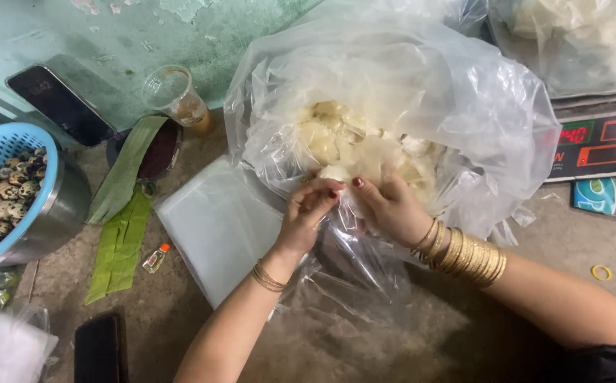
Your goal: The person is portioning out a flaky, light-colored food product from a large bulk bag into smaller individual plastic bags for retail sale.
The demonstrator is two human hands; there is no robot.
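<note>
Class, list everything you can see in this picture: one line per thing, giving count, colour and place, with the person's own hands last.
Big bag: one, clear plastic, centre, holding pale chips.
Second bag: one, clear, top right, on the scale.
Scale: one, dark with lit display, right.
Flat bags: a stack, clear, left of the hands.
Leaves: green strips, left of centre.
Cup: one, clear, top left.
Phone: one, black, top left.
Basket: one, blue, far left, with speckled eggs.
Small bottle: one, clear, orange cap, by the leaves.
Rubber band: one, yellow, right.
Left hand: at the big bag's mouth.
Right hand: beside it, gold bangles on the wrist.
</note>
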